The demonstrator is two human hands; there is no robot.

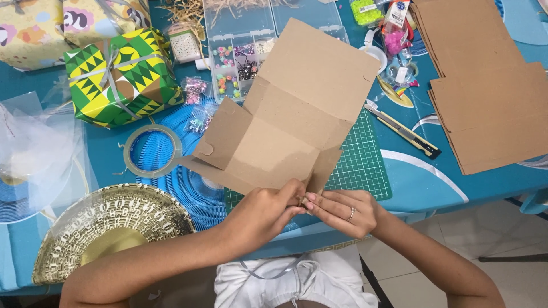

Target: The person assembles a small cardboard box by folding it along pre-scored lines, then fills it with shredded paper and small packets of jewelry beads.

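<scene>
A flat brown cardboard box blank (297, 108) lies tilted over the green cutting mat (365, 162), with its side flaps partly folded up. My left hand (265, 214) and my right hand (342, 211) meet at the blank's near corner. Both pinch the small near flap (322, 171) between fingertips. A ring sits on one finger of my right hand.
A stack of flat cardboard blanks (485, 85) lies at the right. A utility knife (405, 132) rests beside the mat. A roll of clear tape (151, 149), a green and yellow wrapped gift box (123, 77), a clear bead organiser (240, 57) and a gold fan-shaped pack (108, 228) fill the left.
</scene>
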